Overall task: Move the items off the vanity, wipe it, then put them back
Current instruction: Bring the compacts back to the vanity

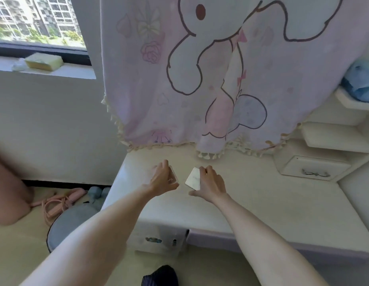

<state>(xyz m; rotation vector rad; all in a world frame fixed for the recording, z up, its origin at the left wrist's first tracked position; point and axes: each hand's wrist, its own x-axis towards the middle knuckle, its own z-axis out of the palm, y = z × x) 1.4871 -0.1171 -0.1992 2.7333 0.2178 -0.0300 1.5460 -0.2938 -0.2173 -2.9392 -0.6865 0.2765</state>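
Pastel pink-and-lilac cartoon-print cloth (200, 79) above cream vanity (262, 199)

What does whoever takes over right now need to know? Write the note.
Left hand: grips a clear flat case low over the vanity top.
Right hand: grips a white flat card beside it.
Whether they are being lifted off or set back, I cannot tell.
No cloth in view near the vanity top; a yellow sponge lies on the window sill.
Left: unclear; check whether wiping is done.

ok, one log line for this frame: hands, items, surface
left hand: holds clear case | right hand: holds white card | vanity: both items low over top, contact unclear | phase: unclear
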